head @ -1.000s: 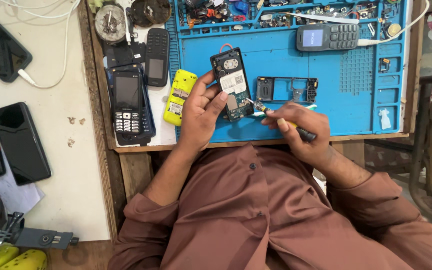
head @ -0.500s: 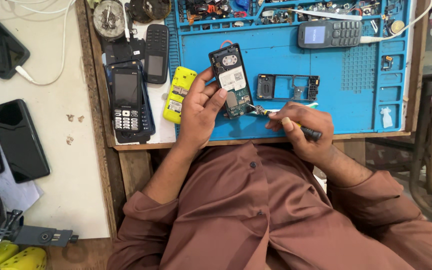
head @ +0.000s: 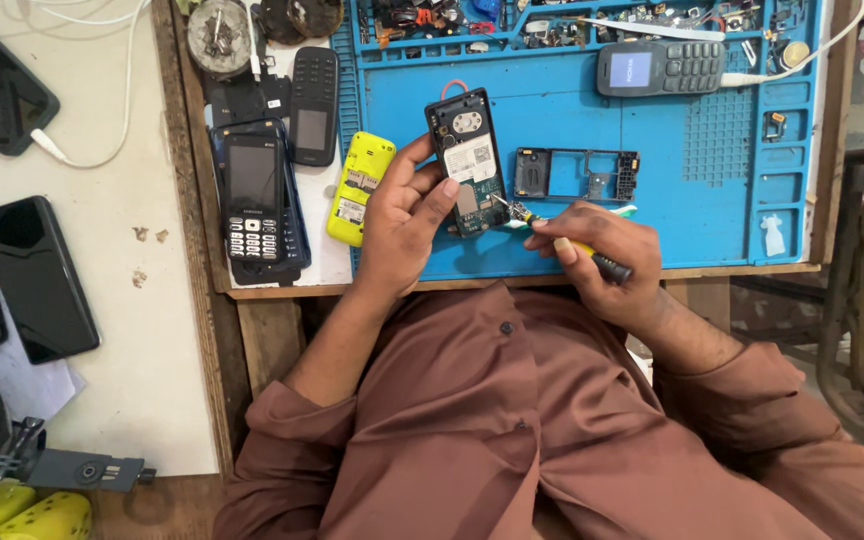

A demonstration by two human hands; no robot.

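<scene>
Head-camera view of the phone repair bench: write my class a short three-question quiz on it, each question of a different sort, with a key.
1. True or false: the left hand steadies the opened phone on the blue work mat.
2. Multiple choice: what lies just left of the left hand? A) a yellow phone shell B) a red cup C) a pair of scissors
3. Fill in: the right hand holds a ____ with its tip at the opened phone.

Key:
1. True.
2. A, the yellow phone shell.
3. Screwdriver.
</scene>
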